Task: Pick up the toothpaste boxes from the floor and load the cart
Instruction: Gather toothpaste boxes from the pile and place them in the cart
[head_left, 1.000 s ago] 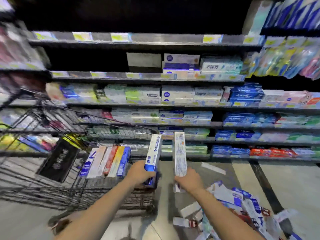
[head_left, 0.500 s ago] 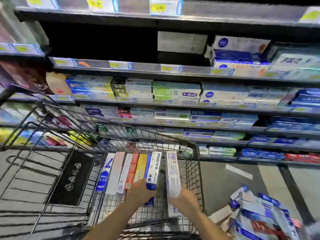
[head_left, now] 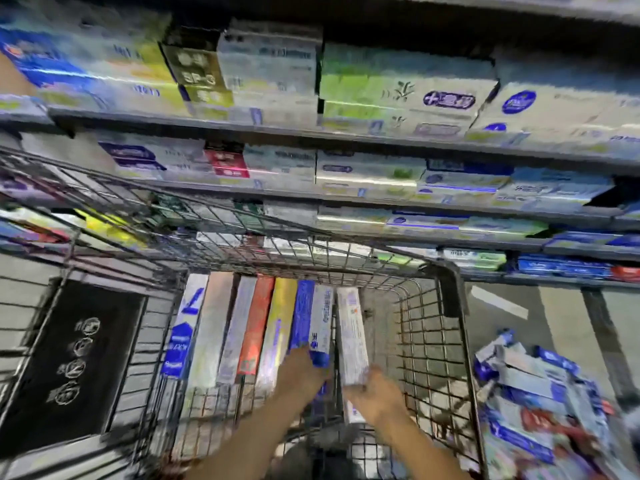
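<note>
I see both hands inside the cart [head_left: 446, 289]: left hand [head_left: 301, 374] grips the blue-white box [head_left: 320, 327], right hand [head_left: 375, 393] grips the white box [head_left: 351, 337].

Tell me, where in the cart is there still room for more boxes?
Bare wire floor shows between the white box in the right hand and the cart's right wall. Left of it is crowded: a row of boxes packed side by side, the left hand adding another.

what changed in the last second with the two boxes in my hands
Both hands carried their boxes from above the floor into the cart: the left hand sets the white-and-blue box against the row, the right hand lowers the white box. Both grips hold; the floor pile remains.
</note>
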The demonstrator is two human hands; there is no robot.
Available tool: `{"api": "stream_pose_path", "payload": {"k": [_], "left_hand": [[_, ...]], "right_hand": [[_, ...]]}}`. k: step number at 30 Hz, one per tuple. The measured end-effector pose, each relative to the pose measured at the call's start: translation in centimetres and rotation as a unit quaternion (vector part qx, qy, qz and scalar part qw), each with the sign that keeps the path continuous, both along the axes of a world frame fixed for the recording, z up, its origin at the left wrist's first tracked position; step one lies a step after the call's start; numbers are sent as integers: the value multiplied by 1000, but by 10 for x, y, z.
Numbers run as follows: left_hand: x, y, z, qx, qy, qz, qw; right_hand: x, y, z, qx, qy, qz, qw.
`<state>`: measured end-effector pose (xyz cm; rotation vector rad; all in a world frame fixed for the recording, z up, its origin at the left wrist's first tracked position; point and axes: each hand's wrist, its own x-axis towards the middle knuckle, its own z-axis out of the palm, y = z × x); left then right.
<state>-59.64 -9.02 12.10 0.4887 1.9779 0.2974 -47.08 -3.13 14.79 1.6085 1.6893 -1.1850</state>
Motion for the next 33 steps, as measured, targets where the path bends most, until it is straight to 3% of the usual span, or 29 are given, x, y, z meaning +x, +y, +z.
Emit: {"api": "stream_pose_path", "payload": {"k": [7,12,17,20,24,28,33], "left_hand": [[1,13,-44,29,41,49,998],[-2,15,-51,8,96,-10,995],[-3,20,-51,-41,132,-76,987],[-5,18,-48,-31,146,-99,984],[-19,15,-24,20,158,-126,979],[-31,22,19,75,195,-239,948],[-14,48,103,136,239,-397,876]], "right_hand": [[-14,10,-41,44,-19,20,999],[-14,0,-66,30,19,-33,999],[-16,-1,-75,28,34,-22,999],[-15,2,-68,39,12,30,999],[-6,14,-38,137,0,173,975],[2,31,6,245,-7,265,933],[18,48,84,356,-14,263,897]]}}
